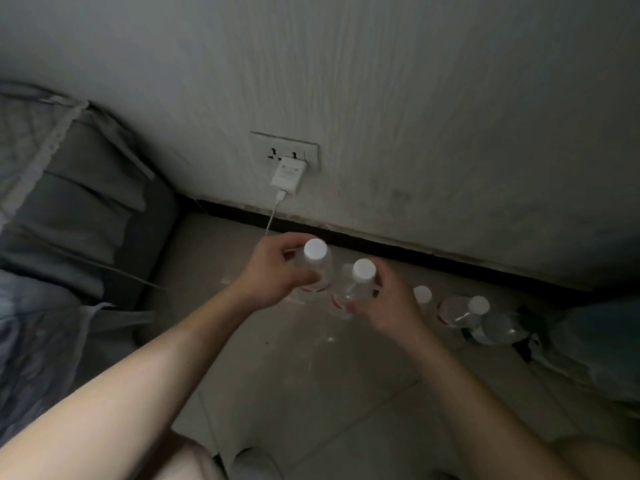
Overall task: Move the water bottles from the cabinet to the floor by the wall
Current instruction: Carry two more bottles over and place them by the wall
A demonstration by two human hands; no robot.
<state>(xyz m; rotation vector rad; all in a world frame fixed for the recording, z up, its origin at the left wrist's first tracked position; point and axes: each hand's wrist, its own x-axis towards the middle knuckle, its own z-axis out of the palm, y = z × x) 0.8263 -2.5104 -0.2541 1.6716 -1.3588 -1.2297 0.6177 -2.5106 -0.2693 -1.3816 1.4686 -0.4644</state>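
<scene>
My left hand (275,271) grips a clear water bottle (317,259) with a white cap and a red label, held upright low over the floor near the wall. My right hand (388,299) grips a second white-capped bottle (360,280) right beside the first. To the right, two more white-capped bottles (423,295) (464,311) stand on the floor along the wall, and another clear bottle (498,329) sits beside them. The cabinet is out of view.
A white charger (288,174) is plugged into a wall socket (285,148) above the black skirting, its cable running down behind my left hand. A grey bed (79,209) fills the left. A bluish bag (599,344) lies at the right. Tiled floor (311,393) spreads below.
</scene>
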